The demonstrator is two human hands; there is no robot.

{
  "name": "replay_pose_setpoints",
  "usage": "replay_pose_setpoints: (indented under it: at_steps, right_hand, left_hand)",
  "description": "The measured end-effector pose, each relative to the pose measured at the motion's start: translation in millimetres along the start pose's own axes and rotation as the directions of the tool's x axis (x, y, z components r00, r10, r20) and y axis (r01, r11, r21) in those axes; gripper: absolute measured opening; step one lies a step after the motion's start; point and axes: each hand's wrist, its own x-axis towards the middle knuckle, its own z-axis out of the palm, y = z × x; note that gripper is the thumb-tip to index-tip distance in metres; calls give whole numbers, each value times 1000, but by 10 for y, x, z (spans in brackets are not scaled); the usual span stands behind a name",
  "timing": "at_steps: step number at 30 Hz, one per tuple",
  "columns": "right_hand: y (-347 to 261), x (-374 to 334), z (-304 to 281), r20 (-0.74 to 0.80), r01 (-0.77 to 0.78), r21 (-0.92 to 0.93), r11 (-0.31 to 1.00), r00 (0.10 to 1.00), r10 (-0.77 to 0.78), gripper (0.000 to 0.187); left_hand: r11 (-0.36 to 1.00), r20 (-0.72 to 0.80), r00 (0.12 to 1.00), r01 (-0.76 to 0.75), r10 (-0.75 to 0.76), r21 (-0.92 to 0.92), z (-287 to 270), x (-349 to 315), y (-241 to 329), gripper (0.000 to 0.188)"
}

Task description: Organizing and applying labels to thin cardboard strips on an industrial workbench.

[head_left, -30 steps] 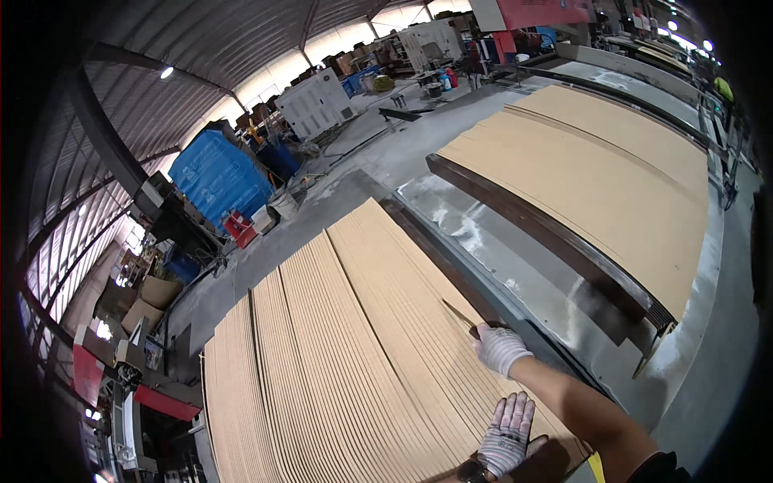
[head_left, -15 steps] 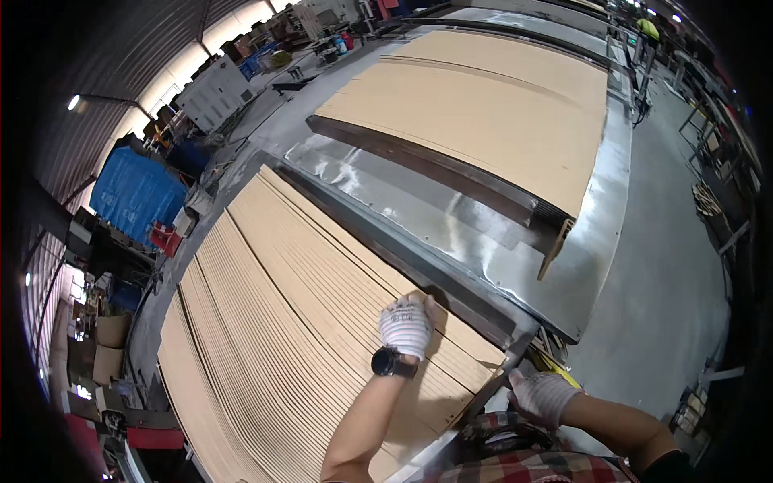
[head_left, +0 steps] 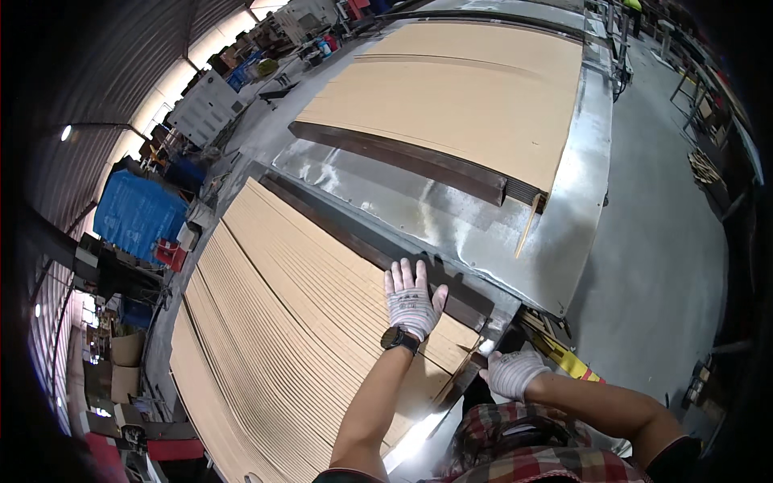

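Observation:
Several tan board sheets [head_left: 298,306] lie overlapped in a fanned stack before me, their edges showing as long parallel lines. My left hand [head_left: 412,304], gloved and wearing a dark wristwatch [head_left: 399,338], has its fingers spread over the far edge of the stack, beside a long dark metal bar [head_left: 362,241]. Low at the stack's right corner, my gloved right hand [head_left: 515,373] is closed around what looks like a small knife [head_left: 479,358]. Its thin tip points at the corner of the sheets; the grip is mostly covered by my fingers.
Beyond the bar stretches a shiny metal table [head_left: 451,217] bearing a second tan stack [head_left: 451,97] against another dark bar [head_left: 403,161]. A yellow strip [head_left: 568,358] lies near my right forearm. Blue-covered goods [head_left: 141,209] stand at left. A person in yellow [head_left: 633,6] is far off.
My left hand has gone from curled fingers to spread ones at the stack's far edge. My right hand has shifted left and slightly up, and the tool's tip shows at the corner. The view has shifted.

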Motion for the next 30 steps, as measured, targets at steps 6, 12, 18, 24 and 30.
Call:
replay_pose_setpoints:
  at_steps: [6,12,18,24,30]
  right_hand:
    - [-22,-69,47,-37,-24,72,997,999,27,54]
    - [38,-21,116,-16,2,62,998,1000,-1,52]
    - [26,74,243,-94,53,82,995,995,-46,49]
    - [234,387,459,-219,65,138,988,975,-33,46]
    - [138,112,327,-36,35,42,999,999,-33,48]
  left_hand:
    - [1000,-13,1000,-18,18,-14,46,0,0,71]
    - [999,-36,999,-28,29,34,11,-34,-13,74]
    - [999,9,999,-37,36,29,86,-89,-65,72]
    - [999,4,999,-34,34,29,9,25,139,72]
    - [997,34,999,22,-25,77,103,-94,-114,75]
